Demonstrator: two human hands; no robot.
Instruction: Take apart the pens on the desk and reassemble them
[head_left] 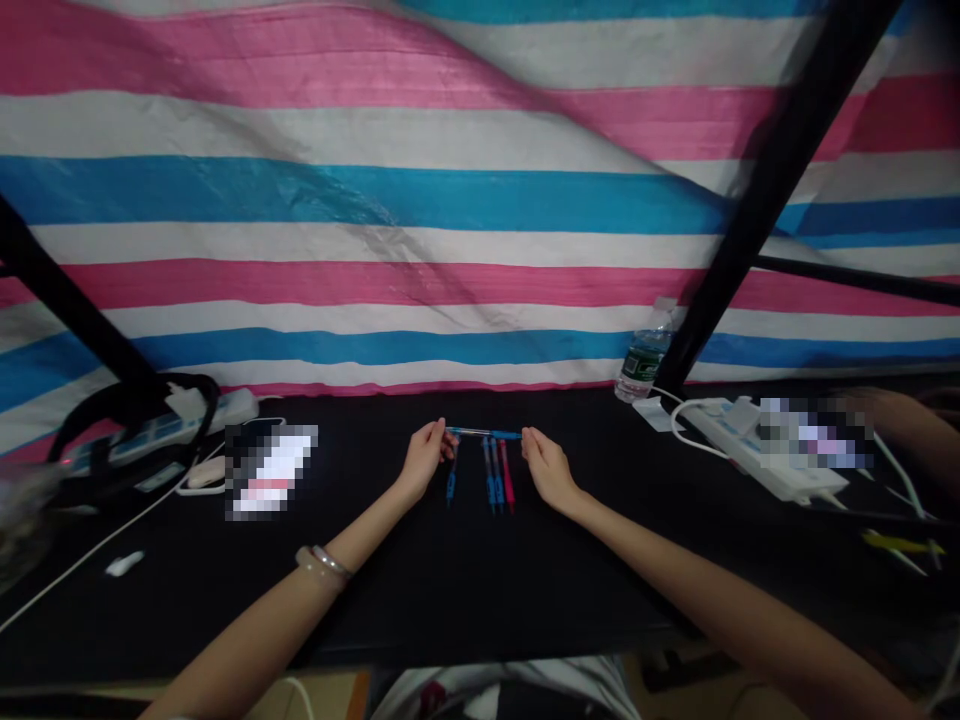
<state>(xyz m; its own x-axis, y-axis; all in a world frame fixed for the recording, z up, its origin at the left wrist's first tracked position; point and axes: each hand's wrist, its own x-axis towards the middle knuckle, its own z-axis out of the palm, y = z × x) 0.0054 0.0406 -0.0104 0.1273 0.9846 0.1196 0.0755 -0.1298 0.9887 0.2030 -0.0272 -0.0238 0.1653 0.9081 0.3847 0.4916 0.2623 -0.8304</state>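
Observation:
Both my hands hold one blue pen [486,433] level above a black table [465,580]. My left hand [426,458] pinches its left end and my right hand [547,467] pinches its right end. Below the held pen, several pens lie on the table pointing away from me: a blue one [451,482] near my left hand, two blue ones [491,476] in the middle and a red one [508,476] beside my right hand. A bracelet [322,563] circles my left wrist.
A striped pink, white and blue tarp [450,200] hangs behind the table. A water bottle [643,358] and a white power strip [757,450] stand at the right. A black bag [127,420], another power strip and cables lie at the left. Another person's arm [907,420] shows at far right.

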